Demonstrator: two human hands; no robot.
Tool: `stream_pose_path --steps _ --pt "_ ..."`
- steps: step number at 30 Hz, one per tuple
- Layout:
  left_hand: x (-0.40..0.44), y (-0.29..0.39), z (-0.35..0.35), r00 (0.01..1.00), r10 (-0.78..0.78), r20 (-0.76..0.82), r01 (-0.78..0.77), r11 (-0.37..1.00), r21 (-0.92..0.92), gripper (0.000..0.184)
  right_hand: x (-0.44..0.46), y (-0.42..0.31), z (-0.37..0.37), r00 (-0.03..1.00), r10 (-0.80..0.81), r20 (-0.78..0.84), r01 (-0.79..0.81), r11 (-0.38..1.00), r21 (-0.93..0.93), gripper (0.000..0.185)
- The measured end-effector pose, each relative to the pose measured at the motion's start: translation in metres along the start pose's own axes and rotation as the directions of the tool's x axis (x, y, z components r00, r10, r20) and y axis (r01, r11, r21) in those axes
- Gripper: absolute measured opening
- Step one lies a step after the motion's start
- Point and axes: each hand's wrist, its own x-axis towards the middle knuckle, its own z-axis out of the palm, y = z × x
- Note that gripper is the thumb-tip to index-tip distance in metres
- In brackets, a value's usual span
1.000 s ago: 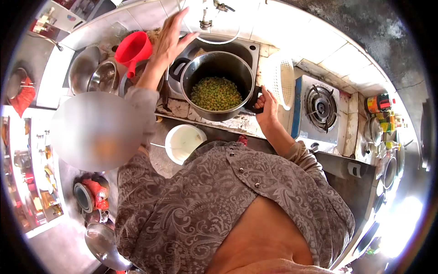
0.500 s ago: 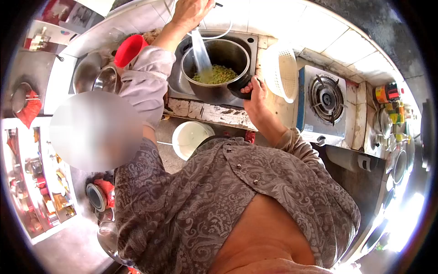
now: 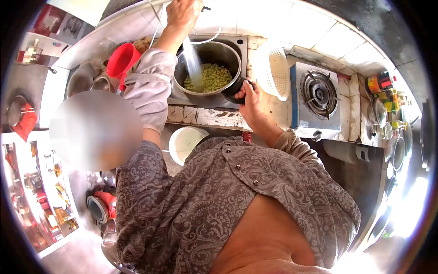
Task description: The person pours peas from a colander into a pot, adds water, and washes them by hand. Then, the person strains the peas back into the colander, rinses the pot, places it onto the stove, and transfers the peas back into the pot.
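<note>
Water (image 3: pixel 192 64) streams down into a dark metal pot (image 3: pixel 230 57) that holds many small green pieces (image 3: pixel 213 77). The pot sits over the sink (image 3: pixel 242 50). My right hand (image 3: pixel 250 97) is closed around its black handle (image 3: pixel 235 90). Above the stream, at the top of the view, my left hand (image 3: pixel 182 14) is closed on the tap, which it mostly hides.
Right of the pot stand a white perforated basket (image 3: pixel 275 73) and a gas stove (image 3: pixel 318 98). A red scoop (image 3: pixel 122 60) and metal bowls (image 3: pixel 81 81) are on the left. Below the counter edge is a white bucket (image 3: pixel 185 144).
My left hand has moved from beside the sink up to the tap and closed on it. Water now runs into the pot. My right hand keeps hold of the handle.
</note>
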Motion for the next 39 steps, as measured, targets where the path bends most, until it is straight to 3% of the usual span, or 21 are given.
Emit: stream_pose_path --steps 10,17,39 --pt "0.003 0.003 0.003 0.999 0.006 -0.045 -0.004 0.998 0.058 0.015 0.011 -0.011 -0.005 0.995 0.076 0.061 -0.072 0.995 -0.074 0.013" --pt "0.001 0.003 0.003 0.993 -0.04 -0.112 0.035 0.999 -0.042 0.013 0.014 -0.012 -0.005 0.995 0.089 0.05 -0.083 0.989 -0.123 0.013" --pt "0.0 0.007 -0.003 0.985 -0.026 -0.171 0.025 1.0 -0.006 0.012 0.02 -0.013 -0.009 0.987 0.105 0.123 -0.092 0.99 -0.102 0.014"
